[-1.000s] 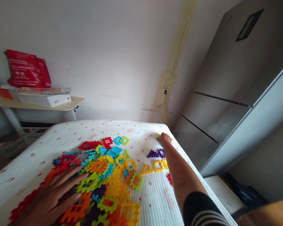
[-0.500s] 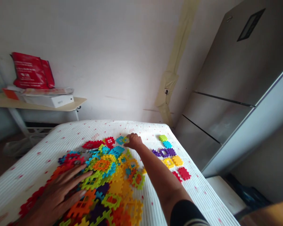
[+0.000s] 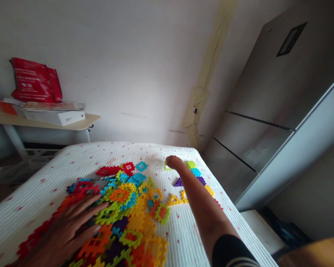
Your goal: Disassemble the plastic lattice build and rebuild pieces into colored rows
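Observation:
My left hand point(image 3: 69, 226) lies with fingers spread over the near left of a heap of plastic interlocking tiles point(image 3: 136, 213) in red, orange, yellow, green, blue and purple. At the far side of the bed-like surface, my right hand point(image 3: 174, 162) is closed on a light green tile point(image 3: 167, 167), whose open frame sticks out to the left of the fingers. Just right of that hand lie a solid green tile point(image 3: 191, 164) and a blue tile point(image 3: 196, 172). Purple tiles point(image 3: 178, 182) and yellow tiles point(image 3: 174, 200) lie nearer, partly hidden by my right forearm.
A white quilted cover point(image 3: 100, 150) with red dots spreads under everything. Behind on the left, a table point(image 3: 91, 120) carries a red bag point(image 3: 35, 81) and a white box point(image 3: 64, 118). A grey fridge point(image 3: 256, 111) stands close on the right.
My right hand has moved right, away from the heap's far edge, carrying the light green tile toward the sorted tiles. A blue tile stays behind there. My left hand has stayed in place.

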Tool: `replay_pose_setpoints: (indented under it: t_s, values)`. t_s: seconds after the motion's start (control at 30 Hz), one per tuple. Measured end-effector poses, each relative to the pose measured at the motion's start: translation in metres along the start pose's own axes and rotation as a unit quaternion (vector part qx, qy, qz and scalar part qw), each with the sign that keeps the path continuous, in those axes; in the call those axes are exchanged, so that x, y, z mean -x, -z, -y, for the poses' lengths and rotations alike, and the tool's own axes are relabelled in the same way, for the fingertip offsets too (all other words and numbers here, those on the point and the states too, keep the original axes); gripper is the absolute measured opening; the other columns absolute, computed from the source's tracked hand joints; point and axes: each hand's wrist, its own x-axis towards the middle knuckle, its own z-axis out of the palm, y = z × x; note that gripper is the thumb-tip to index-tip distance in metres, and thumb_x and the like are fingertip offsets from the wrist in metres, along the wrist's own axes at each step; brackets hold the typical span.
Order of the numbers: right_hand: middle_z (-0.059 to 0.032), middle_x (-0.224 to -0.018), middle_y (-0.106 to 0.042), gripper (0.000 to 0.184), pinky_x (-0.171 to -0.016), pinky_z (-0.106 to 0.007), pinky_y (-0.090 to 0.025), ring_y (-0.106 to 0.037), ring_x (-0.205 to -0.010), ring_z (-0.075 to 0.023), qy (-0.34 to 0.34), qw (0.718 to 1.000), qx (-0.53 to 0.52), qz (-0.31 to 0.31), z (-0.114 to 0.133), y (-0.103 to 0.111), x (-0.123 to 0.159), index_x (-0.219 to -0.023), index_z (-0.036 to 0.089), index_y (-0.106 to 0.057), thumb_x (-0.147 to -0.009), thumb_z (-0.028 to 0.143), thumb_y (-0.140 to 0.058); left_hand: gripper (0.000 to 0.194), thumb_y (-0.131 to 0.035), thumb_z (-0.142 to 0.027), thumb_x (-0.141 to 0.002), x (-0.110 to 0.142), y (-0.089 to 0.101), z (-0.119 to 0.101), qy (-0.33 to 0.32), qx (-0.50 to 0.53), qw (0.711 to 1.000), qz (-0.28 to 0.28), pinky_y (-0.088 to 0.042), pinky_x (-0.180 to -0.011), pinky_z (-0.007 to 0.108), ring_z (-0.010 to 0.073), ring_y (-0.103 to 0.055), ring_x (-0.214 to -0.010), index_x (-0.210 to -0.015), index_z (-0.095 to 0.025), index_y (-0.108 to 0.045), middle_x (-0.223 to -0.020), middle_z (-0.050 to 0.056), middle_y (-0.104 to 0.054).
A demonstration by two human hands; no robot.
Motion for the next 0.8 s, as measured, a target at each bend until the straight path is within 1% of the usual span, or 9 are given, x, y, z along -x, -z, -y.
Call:
replay_pose_setpoints:
  t_s: [0.07, 0.13, 0.23, 0.33, 0.4, 0.47, 0.57, 0.63, 0.8]
  values:
    - [-0.0056, -0.113, -0.062, 0.033, -0.079, -0.032, -0.046, -0.058, -0.102, -0.0217, -0.013, 1.000, 0.001, 0.007, -0.010, 0.000, 0.003, -0.110, 0.026, -0.061, -0.079, 0.019, -0.053, 0.041, -0.049, -0.045, -0.079, 0.000, -0.001, 0.001, 0.001, 0.000, 1.000, -0.007, -0.041, -0.099, 0.045, 0.0265, -0.048, -0.123, -0.118, -0.039, -0.059, -0.138, -0.003, -0.049]
    - [-0.0066, -0.120, -0.058, 0.042, -0.081, -0.034, -0.046, -0.055, -0.109, -0.0231, -0.038, 0.999, 0.002, -0.012, -0.015, -0.003, 0.008, -0.119, 0.028, -0.055, -0.078, 0.018, -0.054, 0.041, -0.049, -0.045, -0.078, 0.001, -0.001, 0.002, -0.003, 0.001, 1.000, -0.010, -0.042, -0.098, 0.044, 0.0261, -0.048, -0.123, -0.118, -0.039, -0.059, -0.138, -0.003, -0.048]
    - [-0.0134, -0.119, -0.057, 0.040, -0.080, -0.036, -0.046, -0.056, -0.108, -0.0252, -0.098, 0.994, 0.003, -0.046, -0.017, -0.009, 0.015, -0.123, 0.021, -0.050, -0.083, 0.019, -0.045, 0.041, -0.048, -0.044, -0.079, 0.002, 0.001, 0.002, -0.010, 0.001, 1.000, -0.011, -0.042, -0.099, 0.043, 0.0254, -0.048, -0.123, -0.119, -0.038, -0.058, -0.138, -0.002, -0.048]
    - [-0.0161, -0.108, -0.062, 0.037, -0.074, -0.034, -0.047, -0.061, -0.098, -0.0260, -0.140, 0.989, -0.002, -0.049, -0.011, -0.016, 0.021, -0.117, 0.016, -0.054, -0.086, 0.034, -0.045, 0.042, -0.048, -0.044, -0.080, 0.001, 0.001, 0.001, -0.013, -0.007, 1.000, -0.010, -0.042, -0.099, 0.043, 0.0246, -0.048, -0.124, -0.120, -0.037, -0.057, -0.138, -0.002, -0.049]
    - [-0.0159, -0.106, -0.063, 0.046, -0.074, -0.034, -0.047, -0.061, -0.098, -0.0268, -0.150, 0.988, -0.004, -0.044, -0.005, -0.022, 0.025, -0.114, 0.016, -0.056, -0.081, 0.047, -0.052, 0.043, -0.048, -0.044, -0.080, 0.001, 0.000, 0.001, -0.012, -0.012, 1.000, -0.015, -0.041, -0.099, 0.042, 0.0241, -0.047, -0.124, -0.121, -0.037, -0.057, -0.138, -0.001, -0.049]
    - [-0.0156, -0.107, -0.063, 0.051, -0.076, -0.034, -0.047, -0.059, -0.100, -0.0272, -0.156, 0.987, -0.004, -0.042, 0.002, -0.027, 0.027, -0.112, 0.016, -0.057, -0.075, 0.051, -0.058, 0.042, -0.047, -0.044, -0.080, 0.001, 0.000, 0.001, -0.013, -0.015, 1.000, -0.018, -0.041, -0.099, 0.042, 0.0237, -0.047, -0.124, -0.120, -0.037, -0.058, -0.138, -0.001, -0.049]
    - [-0.0159, -0.109, -0.062, 0.048, -0.079, -0.035, -0.046, -0.057, -0.103, -0.0271, -0.162, 0.986, -0.004, -0.047, 0.008, -0.032, 0.028, -0.112, 0.016, -0.058, -0.075, 0.047, -0.060, 0.041, -0.047, -0.044, -0.080, 0.000, 0.000, 0.001, -0.018, -0.013, 1.000, -0.017, -0.043, -0.098, 0.041, 0.0239, -0.049, -0.123, -0.119, -0.036, -0.058, -0.137, 0.000, -0.049]
    - [-0.0167, -0.110, -0.061, 0.044, -0.081, -0.036, -0.045, -0.056, -0.105, -0.0269, -0.164, 0.985, -0.004, -0.059, 0.007, -0.033, 0.027, -0.112, 0.016, -0.058, -0.077, 0.043, -0.059, 0.041, -0.047, -0.044, -0.080, 0.000, 0.001, 0.000, -0.016, -0.009, 1.000, -0.014, -0.044, -0.097, 0.040, 0.0243, -0.050, -0.122, -0.119, -0.036, -0.059, -0.136, 0.000, -0.051]
    - [-0.0200, -0.109, -0.060, 0.033, -0.079, -0.037, -0.046, -0.056, -0.105, -0.0282, -0.193, 0.978, -0.001, -0.080, -0.014, -0.033, 0.022, -0.110, 0.012, -0.059, -0.083, 0.031, -0.054, 0.041, -0.049, -0.044, -0.079, -0.001, 0.004, -0.003, -0.004, 0.011, 1.000, -0.013, -0.044, -0.097, 0.041, 0.0261, -0.049, -0.122, -0.119, -0.039, -0.059, -0.137, -0.003, -0.049]
